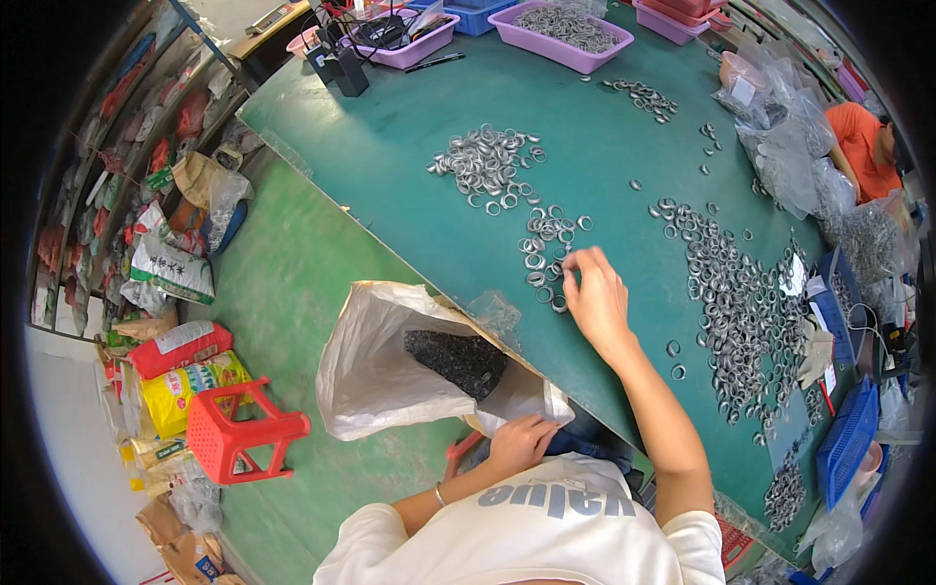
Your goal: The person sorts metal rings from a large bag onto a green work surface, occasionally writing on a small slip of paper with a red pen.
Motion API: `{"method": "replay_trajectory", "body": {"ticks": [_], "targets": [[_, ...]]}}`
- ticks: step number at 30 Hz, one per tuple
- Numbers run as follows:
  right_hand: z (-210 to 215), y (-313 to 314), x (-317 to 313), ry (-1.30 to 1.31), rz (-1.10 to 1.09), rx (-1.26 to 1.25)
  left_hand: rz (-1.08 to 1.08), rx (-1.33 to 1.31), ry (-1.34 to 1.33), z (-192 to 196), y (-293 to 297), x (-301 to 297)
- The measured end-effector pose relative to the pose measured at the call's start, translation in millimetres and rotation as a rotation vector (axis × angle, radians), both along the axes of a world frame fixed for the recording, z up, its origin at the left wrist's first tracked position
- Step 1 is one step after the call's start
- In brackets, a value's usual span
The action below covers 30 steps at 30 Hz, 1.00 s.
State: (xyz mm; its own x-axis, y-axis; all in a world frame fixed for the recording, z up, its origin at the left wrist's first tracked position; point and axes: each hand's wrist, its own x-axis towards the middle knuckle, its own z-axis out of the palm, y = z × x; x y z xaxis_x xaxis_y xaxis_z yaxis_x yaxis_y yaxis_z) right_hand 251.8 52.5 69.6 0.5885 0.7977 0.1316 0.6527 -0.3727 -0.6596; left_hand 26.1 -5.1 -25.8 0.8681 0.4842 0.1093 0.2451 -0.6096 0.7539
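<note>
My left hand (522, 446) is closed on the near rim of a white woven sack (366, 370), close to my lap. The sack's mouth gapes toward me, and a dark, glittering mass (458, 361) shows inside; its kind I cannot make out. Over the green table (390, 175), my right hand (597, 297) reaches beside a loose trail of metal rings (549, 229). Its fingers are bent, with the thumb apart from them, and the fingertips are at the trail's right side. A larger heap of similar rings (485, 161) lies just beyond.
Many more rings (731, 312) spread across the table's right side. Lilac trays (556, 44) stand at the far edge, near black adapters (336, 68). At right are blue baskets (843, 444), plastic bags and another person (863, 151). A red stool (244, 429) stands left on the floor.
</note>
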Motion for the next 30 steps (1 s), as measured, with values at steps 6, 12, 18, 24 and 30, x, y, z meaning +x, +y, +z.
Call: {"method": "replay_trajectory", "body": {"ticks": [6, 12, 18, 24, 30], "targets": [[-29.6, 3.0, 16.5, -0.159, 0.011, 0.038, 0.014, -0.005, -0.01, 6.1, 1.1, 0.1], [-28.0, 12.8, 7.1, -0.14, -0.004, 0.144, 0.011, 0.007, 0.008, 4.0, 0.6, -0.5], [-26.8, 19.3, 8.0, -0.146, -0.038, -0.053, 0.013, 0.003, -0.008, 3.1, 0.5, 0.0], [-5.2, -15.7, -3.5, 0.406, 0.196, 0.048, 0.018, -0.01, 0.001, 5.6, 1.1, 0.3], [6.4, -26.9, -55.9, 0.36, 0.445, 0.007, 0.007, 0.002, 0.007, 3.8, 0.6, 2.3]]}}
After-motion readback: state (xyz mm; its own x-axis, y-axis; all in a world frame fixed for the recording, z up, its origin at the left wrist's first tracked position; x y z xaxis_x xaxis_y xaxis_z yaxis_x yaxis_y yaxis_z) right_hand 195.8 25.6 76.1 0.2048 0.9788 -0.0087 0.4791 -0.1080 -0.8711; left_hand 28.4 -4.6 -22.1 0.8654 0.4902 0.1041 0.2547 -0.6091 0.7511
